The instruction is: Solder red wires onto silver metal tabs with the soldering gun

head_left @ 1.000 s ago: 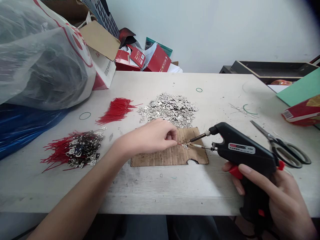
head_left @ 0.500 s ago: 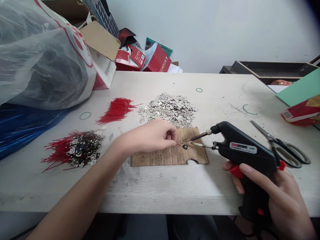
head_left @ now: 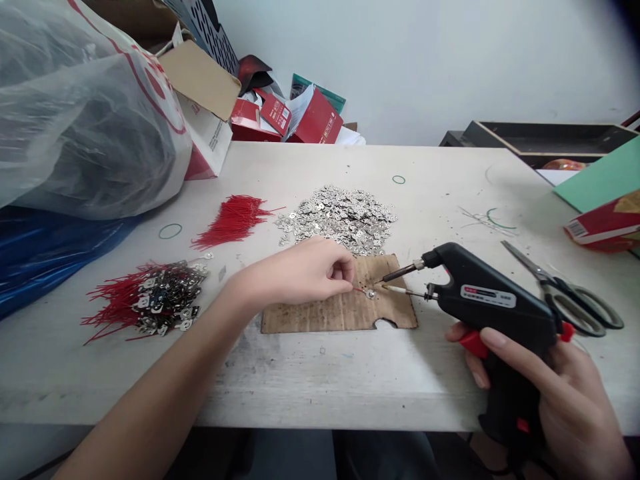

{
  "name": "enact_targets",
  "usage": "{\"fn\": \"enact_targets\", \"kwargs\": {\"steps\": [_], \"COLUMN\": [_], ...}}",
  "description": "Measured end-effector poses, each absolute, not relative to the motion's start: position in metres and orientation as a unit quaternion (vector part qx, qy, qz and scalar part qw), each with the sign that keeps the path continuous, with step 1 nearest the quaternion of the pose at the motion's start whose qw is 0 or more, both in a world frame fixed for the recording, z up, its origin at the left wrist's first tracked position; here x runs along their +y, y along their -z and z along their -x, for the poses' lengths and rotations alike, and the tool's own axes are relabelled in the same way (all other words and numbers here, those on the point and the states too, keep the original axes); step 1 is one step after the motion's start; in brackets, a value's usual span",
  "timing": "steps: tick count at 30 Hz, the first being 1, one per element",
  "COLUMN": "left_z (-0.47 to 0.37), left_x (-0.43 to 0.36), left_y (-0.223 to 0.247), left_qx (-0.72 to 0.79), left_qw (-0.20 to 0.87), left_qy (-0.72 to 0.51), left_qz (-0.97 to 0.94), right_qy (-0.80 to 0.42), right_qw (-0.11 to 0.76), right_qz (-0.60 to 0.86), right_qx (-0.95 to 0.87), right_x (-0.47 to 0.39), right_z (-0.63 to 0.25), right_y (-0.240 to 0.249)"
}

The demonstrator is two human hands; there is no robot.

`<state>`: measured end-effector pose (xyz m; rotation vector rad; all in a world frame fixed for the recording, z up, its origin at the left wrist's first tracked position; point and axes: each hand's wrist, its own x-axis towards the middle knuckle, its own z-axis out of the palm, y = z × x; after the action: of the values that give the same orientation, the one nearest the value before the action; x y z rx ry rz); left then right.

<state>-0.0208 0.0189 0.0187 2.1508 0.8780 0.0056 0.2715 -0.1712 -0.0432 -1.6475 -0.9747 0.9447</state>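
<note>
Between thumb and fingers, my left hand [head_left: 320, 270] pinches a short red wire [head_left: 359, 289] over a piece of brown cardboard [head_left: 310, 316]. At the wire's free end lies a small shiny metal tab [head_left: 371, 294]. My right hand [head_left: 565, 393] is wrapped round the grip of a black soldering gun [head_left: 485, 293] with a red trigger. The gun's iron tip and its solder feed tube point left and end just above and right of the tab. Whether the tip touches the tab is too small to tell.
Loose metal tabs [head_left: 345, 217] are heaped behind the cardboard. Red wires [head_left: 233, 220] lie to their left, and wires with tabs attached [head_left: 160, 297] sit nearer. Scissors [head_left: 570, 293] lie right of the gun. A plastic bag [head_left: 95, 113] fills the left; red boxes [head_left: 315, 120] stand behind.
The tab at the wire's end looked dark before and now looks bright silver. Both hands and the soldering gun have stayed almost in place.
</note>
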Motion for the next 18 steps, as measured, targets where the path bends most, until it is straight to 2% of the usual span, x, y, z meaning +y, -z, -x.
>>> {"fn": "enact_targets", "kwargs": {"steps": [18], "left_z": [0.0199], "left_x": [0.0175], "left_y": [-0.0205], "left_qx": [0.35], "left_qw": [0.396], "left_qy": [0.002], "left_qz": [-0.849], "right_qy": [-0.365], "right_qw": [0.493], "right_qz": [0.662], "right_qx": [-0.43], "right_x": [-0.1704], "right_z": [-0.2687], "right_y": [0.0406]}}
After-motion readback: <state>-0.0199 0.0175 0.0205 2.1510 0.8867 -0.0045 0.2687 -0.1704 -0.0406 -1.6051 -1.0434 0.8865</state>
